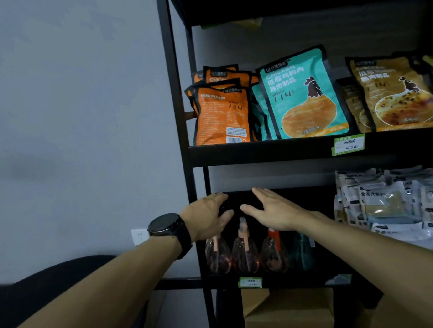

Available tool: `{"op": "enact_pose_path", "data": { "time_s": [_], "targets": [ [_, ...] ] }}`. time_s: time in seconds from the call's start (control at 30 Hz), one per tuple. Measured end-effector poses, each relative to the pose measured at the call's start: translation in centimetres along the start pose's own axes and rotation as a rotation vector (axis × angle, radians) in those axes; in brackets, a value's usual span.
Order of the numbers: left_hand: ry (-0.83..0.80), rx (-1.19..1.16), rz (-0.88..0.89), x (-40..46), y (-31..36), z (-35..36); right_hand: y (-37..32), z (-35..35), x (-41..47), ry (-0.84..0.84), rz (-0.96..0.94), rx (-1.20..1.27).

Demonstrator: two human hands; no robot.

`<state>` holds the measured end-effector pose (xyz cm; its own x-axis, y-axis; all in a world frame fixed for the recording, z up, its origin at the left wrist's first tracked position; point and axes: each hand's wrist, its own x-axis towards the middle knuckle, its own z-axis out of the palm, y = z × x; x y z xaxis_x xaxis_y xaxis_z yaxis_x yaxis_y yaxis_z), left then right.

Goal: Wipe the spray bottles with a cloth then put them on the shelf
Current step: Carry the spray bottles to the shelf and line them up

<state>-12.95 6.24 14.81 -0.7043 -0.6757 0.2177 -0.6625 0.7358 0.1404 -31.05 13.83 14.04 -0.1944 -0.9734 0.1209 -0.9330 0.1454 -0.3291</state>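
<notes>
Three clear pinkish spray bottles [218,258] [245,254] [274,256] and a teal spray bottle [302,254] stand upright in a row on the lower board of the black shelf [290,281]. Both hands hover just above their nozzles. My left hand [205,216], with a black watch on its wrist, grips a dark dotted cloth [230,203] between curled fingers and thumb. My right hand [272,211] is beside it with straight, spread fingers and holds nothing; its wrist hides the top of the third bottle.
Orange, teal and brown food pouches [304,95] fill the shelf board above. White packets [390,201] are piled to the right of the bottles. A cardboard box [288,309] sits under the shelf. A black chair back [54,282] is at lower left, by a wall socket [139,236].
</notes>
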Motion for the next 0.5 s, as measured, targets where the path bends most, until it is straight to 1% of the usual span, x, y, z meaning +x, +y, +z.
{"op": "enact_pose_path", "data": {
  "time_s": [0.17, 0.37, 0.5],
  "targets": [
    [0.015, 0.025, -0.101, -4.3, -3.7, -1.3, -5.3, 2.2, -0.2, -0.047, -0.140, -0.002],
    [0.026, 0.054, -0.239, -9.9, -8.5, -2.6, -12.6, 5.4, -1.0, -0.048, -0.348, -0.001],
    [0.026, 0.053, -0.327, -13.6, -11.0, -3.4, -16.5, 7.4, -1.0, -0.095, -0.404, 0.007]
  ]
}}
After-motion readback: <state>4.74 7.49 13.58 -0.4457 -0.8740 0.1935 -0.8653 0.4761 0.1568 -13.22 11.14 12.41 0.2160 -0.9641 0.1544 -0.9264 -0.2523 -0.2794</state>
